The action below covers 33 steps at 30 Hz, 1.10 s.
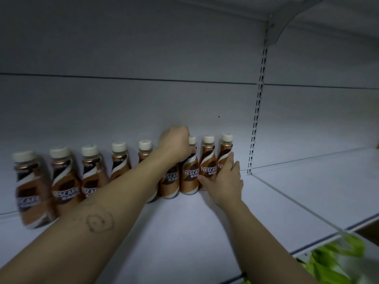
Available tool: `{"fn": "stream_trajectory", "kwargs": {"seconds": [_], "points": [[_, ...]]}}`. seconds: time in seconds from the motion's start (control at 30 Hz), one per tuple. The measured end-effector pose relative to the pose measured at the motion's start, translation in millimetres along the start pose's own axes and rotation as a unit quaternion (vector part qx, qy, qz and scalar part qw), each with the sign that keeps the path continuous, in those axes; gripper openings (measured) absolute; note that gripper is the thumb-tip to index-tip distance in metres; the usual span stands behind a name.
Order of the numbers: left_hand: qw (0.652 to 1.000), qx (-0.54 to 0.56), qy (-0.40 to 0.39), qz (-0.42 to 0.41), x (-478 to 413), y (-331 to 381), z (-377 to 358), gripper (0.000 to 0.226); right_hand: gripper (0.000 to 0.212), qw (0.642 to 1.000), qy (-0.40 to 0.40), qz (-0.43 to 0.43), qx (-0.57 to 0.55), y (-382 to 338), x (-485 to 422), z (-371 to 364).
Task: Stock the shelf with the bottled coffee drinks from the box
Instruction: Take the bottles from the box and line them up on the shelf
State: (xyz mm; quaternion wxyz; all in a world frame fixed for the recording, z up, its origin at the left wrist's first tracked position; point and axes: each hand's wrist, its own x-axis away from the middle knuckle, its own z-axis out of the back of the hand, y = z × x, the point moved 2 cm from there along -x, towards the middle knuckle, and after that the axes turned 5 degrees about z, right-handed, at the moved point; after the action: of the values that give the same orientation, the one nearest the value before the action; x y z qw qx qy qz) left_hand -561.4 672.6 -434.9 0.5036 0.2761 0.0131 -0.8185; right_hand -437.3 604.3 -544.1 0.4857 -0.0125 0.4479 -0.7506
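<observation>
Brown "NESCAFE" bottles (189, 177) under both hands (224, 181).

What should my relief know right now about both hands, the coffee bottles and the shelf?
Left hand: clamped over the top of a bottle in the row.
Right hand: fingers against the sides of the two rightmost bottles.
Done: nine coffee bottles stand in one row along the back wall of the shelf.
Left: square up the right end; front of shelf is bare. Box not in view.
</observation>
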Motion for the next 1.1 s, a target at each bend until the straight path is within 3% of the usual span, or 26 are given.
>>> {"fn": "stream_trajectory", "kwargs": {"seconds": [0.1, 0.27, 0.43, 0.57, 0.7, 0.83, 0.93, 1.1], "points": [[0.995, -0.069, 0.050, -0.051, 6, -3, 4, 0.038, 0.126, 1.000, -0.006, 0.018, -0.005, -6, 1, 5], [0.975, -0.179, 0.077, -0.111, 33, -20, 28, 0.065, 0.131, 0.992, -0.054, -0.075, -0.081, 17, 2, 3], [0.977, -0.173, 0.067, -0.103, 80, -49, 37, 0.064, 0.116, 0.992, -0.058, -0.103, -0.052, 7, 9, -1], [0.985, -0.143, 0.072, -0.062, 122, -83, 47, 0.060, 0.123, 0.992, -0.037, -0.122, -0.014, -1, 13, 0], [0.981, -0.157, 0.113, 0.003, 158, -128, 64, 0.050, 0.128, 0.999, -0.013, -0.032, 0.028, -29, 24, -6], [0.970, -0.172, 0.149, 0.087, 167, -157, 80, 0.054, 0.100, 0.997, 0.038, 0.061, 0.036, -61, 36, -7], [0.970, -0.161, 0.159, 0.084, 159, -161, 84, 0.055, 0.066, 0.991, 0.001, 0.130, -0.022, -85, 48, -11], [0.965, -0.135, 0.197, 0.108, 147, -159, 92, 0.072, 0.067, 0.976, -0.042, 0.202, -0.068, -125, 48, -17]]}}
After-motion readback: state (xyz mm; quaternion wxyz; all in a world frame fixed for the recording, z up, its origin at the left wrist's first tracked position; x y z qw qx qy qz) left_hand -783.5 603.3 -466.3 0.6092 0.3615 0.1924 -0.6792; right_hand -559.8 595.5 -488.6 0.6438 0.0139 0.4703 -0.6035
